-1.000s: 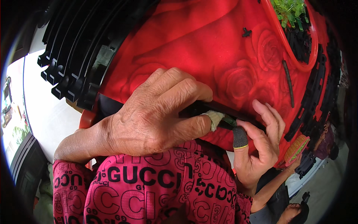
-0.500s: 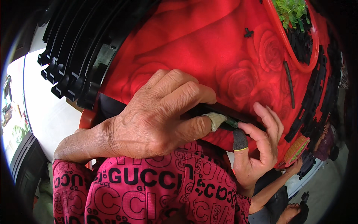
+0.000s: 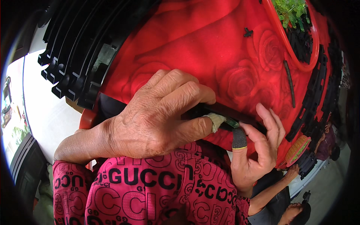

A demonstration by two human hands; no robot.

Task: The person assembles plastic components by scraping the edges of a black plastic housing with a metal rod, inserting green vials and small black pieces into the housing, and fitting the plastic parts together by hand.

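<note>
A long black plastic strip (image 3: 247, 117) lies across the near edge of the red cloth, in front of my body. My left hand (image 3: 159, 118) is closed round its left part, a cream wrap on the thumb. That hand hides much of the strip. At the strip's near side sits a small translucent green plastic piece (image 3: 231, 122), beside the wrapped thumb. My right hand (image 3: 258, 152) pinches the right end of this green piece between index finger and thumb, the thumb in a grey finger cot (image 3: 239, 138). Its other fingers stretch up past the strip.
Long black plastic rails (image 3: 88, 75) are stacked at the left. A red-rimmed container (image 3: 317, 45) at the far right holds green clips (image 3: 290, 13) and black parts. Black strips (image 3: 315, 93) line the right edge, near another person's hand (image 3: 292, 172). A thin dark stick (image 3: 289, 84) lies on the red cloth (image 3: 210, 56).
My right hand and its thumb have shifted slightly left. More of the green piece shows at the fingertips. My left hand has stayed almost still on the black strip.
</note>
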